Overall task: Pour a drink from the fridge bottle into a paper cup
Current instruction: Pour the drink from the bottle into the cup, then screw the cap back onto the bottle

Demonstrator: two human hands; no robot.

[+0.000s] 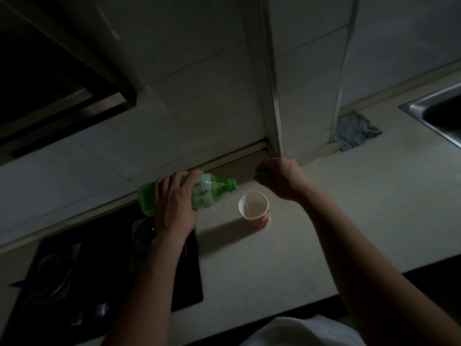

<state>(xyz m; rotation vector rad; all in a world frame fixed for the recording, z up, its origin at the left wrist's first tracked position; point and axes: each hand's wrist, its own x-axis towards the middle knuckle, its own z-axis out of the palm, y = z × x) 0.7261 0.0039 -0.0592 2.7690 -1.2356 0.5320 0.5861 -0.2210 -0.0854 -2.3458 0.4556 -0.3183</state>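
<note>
A green plastic bottle (207, 189) lies almost level in the air, its open neck pointing right above the paper cup. My left hand (173, 199) grips the bottle around its middle. A thin stream of liquid runs from the neck into the red and white paper cup (254, 209), which stands upright on the pale counter (287, 253) and holds pale liquid. My right hand (278, 177) hovers behind and right of the cup with its fingers curled around a small green thing, apparently the bottle cap (263, 172).
A black gas hob (112, 270) is set into the counter at the left, under my left forearm. A steel sink (439, 113) sits at the far right. A blue-grey cloth (354, 131) lies by the tiled wall. A dark range hood (50, 91) hangs upper left.
</note>
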